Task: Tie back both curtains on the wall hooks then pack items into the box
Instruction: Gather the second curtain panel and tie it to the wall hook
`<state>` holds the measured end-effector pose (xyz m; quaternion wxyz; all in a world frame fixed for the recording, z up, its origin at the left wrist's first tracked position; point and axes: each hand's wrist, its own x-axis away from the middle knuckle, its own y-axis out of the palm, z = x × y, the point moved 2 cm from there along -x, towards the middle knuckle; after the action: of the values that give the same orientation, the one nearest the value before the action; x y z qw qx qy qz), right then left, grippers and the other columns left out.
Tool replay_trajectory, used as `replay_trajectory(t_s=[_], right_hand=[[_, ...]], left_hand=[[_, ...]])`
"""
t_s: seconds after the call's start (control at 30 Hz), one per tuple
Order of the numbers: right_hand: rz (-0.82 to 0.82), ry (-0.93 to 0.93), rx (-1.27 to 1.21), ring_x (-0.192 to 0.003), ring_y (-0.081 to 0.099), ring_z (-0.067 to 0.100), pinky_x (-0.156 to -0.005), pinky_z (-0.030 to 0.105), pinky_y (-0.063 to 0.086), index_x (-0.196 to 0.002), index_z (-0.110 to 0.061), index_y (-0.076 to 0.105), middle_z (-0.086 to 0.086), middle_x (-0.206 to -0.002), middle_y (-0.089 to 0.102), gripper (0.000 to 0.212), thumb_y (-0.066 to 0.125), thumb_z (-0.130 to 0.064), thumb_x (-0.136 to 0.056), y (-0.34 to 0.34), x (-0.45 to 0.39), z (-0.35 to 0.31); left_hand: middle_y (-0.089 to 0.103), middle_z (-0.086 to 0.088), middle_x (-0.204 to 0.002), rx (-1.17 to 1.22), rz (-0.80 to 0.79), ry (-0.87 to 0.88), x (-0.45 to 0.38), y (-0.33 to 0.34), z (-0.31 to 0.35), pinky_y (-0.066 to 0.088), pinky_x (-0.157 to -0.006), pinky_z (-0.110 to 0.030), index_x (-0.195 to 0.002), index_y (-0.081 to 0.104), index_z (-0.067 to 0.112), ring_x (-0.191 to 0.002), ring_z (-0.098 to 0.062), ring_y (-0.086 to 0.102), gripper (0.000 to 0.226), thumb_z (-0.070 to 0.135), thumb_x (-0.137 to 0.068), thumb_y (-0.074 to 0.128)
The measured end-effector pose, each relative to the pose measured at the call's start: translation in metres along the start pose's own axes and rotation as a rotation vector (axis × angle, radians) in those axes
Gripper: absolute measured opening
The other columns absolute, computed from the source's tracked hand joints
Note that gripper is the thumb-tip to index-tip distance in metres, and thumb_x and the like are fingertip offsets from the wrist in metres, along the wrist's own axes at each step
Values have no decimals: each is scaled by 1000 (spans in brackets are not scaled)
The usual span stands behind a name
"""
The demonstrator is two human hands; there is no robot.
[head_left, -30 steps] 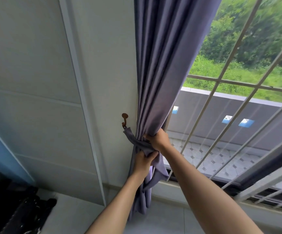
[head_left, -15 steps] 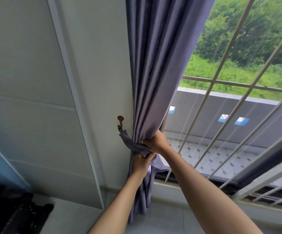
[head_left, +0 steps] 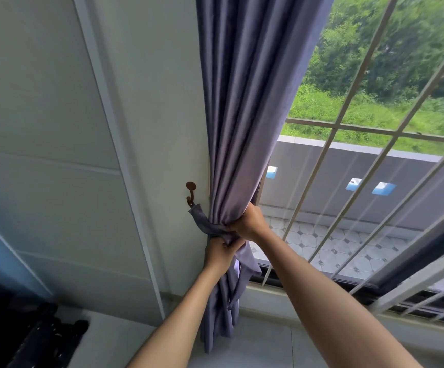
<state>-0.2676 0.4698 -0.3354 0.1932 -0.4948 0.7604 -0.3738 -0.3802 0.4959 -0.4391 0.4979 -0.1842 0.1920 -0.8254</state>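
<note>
At the far left a dark object (head_left: 29,338) lies low on the floor, well apart from the work. Further right, the brown wall hook (head_left: 190,193) sits on the pale wall (head_left: 56,128), and one end of the tieback (head_left: 202,219) now hangs from its lower curl. A second ago the band reached the hook the same way, so that end has stayed put; the gathered bundle, though, looks drawn slightly tighter.

Just right of the hook, the left hand (head_left: 221,252) is closed around the tieback's loose end below the bundle, fingers curled into the fabric. Above it, the right hand (head_left: 250,223) is clenched on the gathered curtain (head_left: 242,115), pressing the folds toward the wall. The two hands nearly touch. Beyond them stands the barred window (head_left: 375,181).

This curtain seems close to secured, with the free end still to be fixed. No second curtain, box or items appear in view, so those steps likely remain.
</note>
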Motion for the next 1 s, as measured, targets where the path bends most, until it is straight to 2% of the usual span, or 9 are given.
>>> replay_trajectory(t_s=[0.03, 0.1, 0.17, 0.23, 0.4, 0.6, 0.83, 0.9, 1.0], right_hand=[[0, 10, -9, -82, 52, 22, -69, 30, 46, -106, -7, 60, 9, -100, 64, 38, 77, -19, -74, 1, 0, 1], [-1, 17, -11, -83, 54, 24, -68, 32, 47, -105, -7, 60, 8, -98, 63, 38, 77, -18, -73, 1, 0, 2], [4, 33, -27, -83, 53, 23, -66, 30, 44, -107, -7, 60, 4, -97, 61, 40, 78, -18, -73, 2, 0, 4], [4, 30, -35, -82, 53, 23, -66, 29, 43, -106, -8, 61, 5, -98, 62, 40, 78, -18, -71, 2, -1, 4], [-7, 10, -44, -86, 55, 24, -68, 30, 46, -103, -10, 62, 4, -97, 62, 42, 82, -20, -68, 0, 0, 4], [-25, -8, -58, -94, 58, 29, -81, 40, 52, -108, -9, 62, 8, -104, 65, 48, 83, -21, -66, -2, 1, 6], [-29, 10, -120, -88, 56, 25, -78, 39, 51, -101, -9, 62, 6, -96, 61, 40, 81, -11, -66, -3, 2, 12], [-34, 26, -157, -80, 55, 23, -72, 39, 51, -89, -13, 59, 5, -88, 60, 31, 79, -10, -65, -3, 0, 13], [-45, 50, -212, -79, 59, 25, -71, 39, 52, -86, -14, 58, 5, -86, 64, 31, 79, -12, -63, -2, 0, 18]], left_hand=[[64, -3, -98, 42, -159, -31, 22, -16, 4, 45, -79, -16, -97, 58, 14, -86, -5, 55, 44, 56, -91, 47], [68, -6, -87, 17, -11, 3, 33, -27, 25, 41, -63, -25, -82, 62, 12, -76, -14, 59, 36, 47, -81, 65], [57, -6, -91, 113, 213, 65, 27, -50, 22, 46, -70, -29, -84, 57, 14, -83, -24, 60, 20, 27, -77, 71], [48, -2, -98, 83, 341, 157, 20, -63, 26, 50, -74, -33, -96, 56, 16, -87, -25, 58, 26, 19, -77, 73], [62, -1, -103, -1, 90, 228, -22, -63, 26, 54, -78, -39, -115, 56, 21, -95, -15, 62, 55, 34, -67, 78], [54, -2, -113, -61, -82, 245, -16, -64, 47, 39, -63, -13, -129, 43, 12, -98, -17, 55, 64, 7, -74, 74], [64, 5, -87, -48, -24, 247, -24, -54, 41, 38, -55, -4, -104, 63, 14, -79, -9, 57, 34, 23, -75, 78], [62, 8, -75, -22, 9, 272, -24, -52, 38, 40, -56, -7, -87, 63, 18, -69, -7, 57, 21, 24, -75, 79], [59, 14, -68, 5, 26, 293, -23, -53, 40, 40, -57, -8, -79, 60, 22, -64, -1, 55, 19, 18, -75, 79]])
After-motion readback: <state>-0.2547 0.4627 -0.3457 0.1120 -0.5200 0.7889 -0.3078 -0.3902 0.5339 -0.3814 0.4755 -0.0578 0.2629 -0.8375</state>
